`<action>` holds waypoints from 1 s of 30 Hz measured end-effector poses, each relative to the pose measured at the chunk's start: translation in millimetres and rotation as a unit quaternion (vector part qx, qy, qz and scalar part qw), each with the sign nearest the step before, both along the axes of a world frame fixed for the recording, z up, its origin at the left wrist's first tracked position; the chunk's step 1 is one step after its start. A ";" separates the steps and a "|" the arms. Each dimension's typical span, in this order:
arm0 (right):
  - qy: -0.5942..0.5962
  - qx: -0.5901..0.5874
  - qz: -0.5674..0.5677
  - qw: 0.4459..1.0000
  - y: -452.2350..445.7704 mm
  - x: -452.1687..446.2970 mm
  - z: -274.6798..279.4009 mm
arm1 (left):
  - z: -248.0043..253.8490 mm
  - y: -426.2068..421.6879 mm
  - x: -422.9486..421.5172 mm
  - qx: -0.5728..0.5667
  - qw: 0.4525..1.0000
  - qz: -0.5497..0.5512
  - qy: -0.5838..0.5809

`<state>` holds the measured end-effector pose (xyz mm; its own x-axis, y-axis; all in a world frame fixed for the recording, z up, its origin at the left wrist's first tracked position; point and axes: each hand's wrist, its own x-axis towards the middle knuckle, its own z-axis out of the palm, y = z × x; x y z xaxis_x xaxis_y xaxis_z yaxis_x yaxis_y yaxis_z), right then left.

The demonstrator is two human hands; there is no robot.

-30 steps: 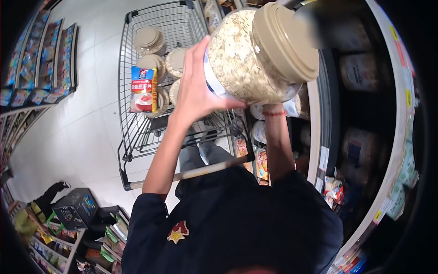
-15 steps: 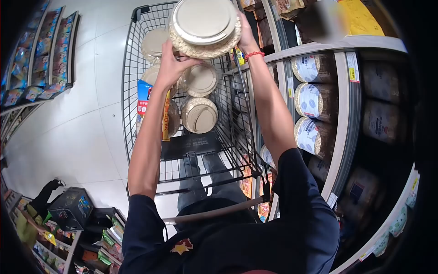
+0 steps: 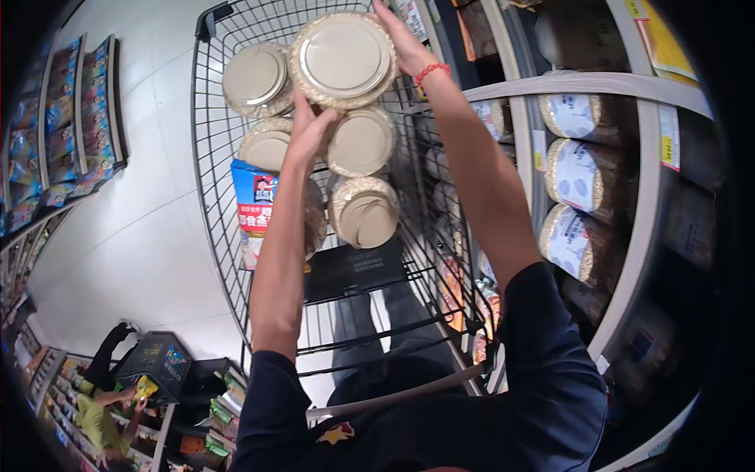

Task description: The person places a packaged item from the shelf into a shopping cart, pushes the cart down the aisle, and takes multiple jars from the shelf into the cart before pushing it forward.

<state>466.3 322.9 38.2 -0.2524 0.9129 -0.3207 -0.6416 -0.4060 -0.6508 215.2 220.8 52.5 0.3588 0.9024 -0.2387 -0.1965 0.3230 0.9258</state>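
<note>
A large clear jar of oats (image 3: pixel 346 59) with a beige lid is between my two hands at the far end of the shopping cart (image 3: pixel 206 118). My left hand (image 3: pixel 309 130) grips its near left side, the thumb by the lid of the jar below. My right hand (image 3: pixel 405 43) wraps the right side, a red bead bracelet at the wrist; some fingers are hidden. Around it sit similar oat jars: one at upper left (image 3: pixel 255 79), one close below (image 3: pixel 360 141) and one nearer me (image 3: pixel 364 212). A blue and red oatmeal bag (image 3: pixel 253 204) stands left of my forearm.
Shelves on the right hold more oat jars (image 3: pixel 574 173) lying on their sides. The cart handle (image 3: pixel 401 393) crosses before my body. Shelved packages (image 3: pixel 67 134) stand across the aisle at left. A person in a green top (image 3: pixel 94 421) is at lower left beside a black basket (image 3: pixel 161 358).
The held jar has come down into the far end of the cart, between the other jars. My hands moved with it. The view has shifted, and the person at lower left shows more fully.
</note>
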 end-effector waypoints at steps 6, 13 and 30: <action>-0.150 -0.023 -0.071 0.986 -2.6 -12.0 15.6 | 0.3 16.7 6.2 -0.039 0.998 -0.010 0.044; -0.317 0.141 -0.116 0.931 0.4 -12.3 -0.9 | -2.1 14.6 8.7 -0.069 0.997 -0.016 -0.019; -0.590 0.231 -0.026 0.774 -11.1 -8.4 -31.6 | -32.2 21.7 29.8 -0.147 0.984 0.049 0.089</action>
<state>458.0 311.8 6.6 0.0091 0.9980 0.0633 0.5012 0.0502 -0.8638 244.9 242.4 20.3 0.2025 0.8130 -0.5459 -0.0834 0.5698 0.8176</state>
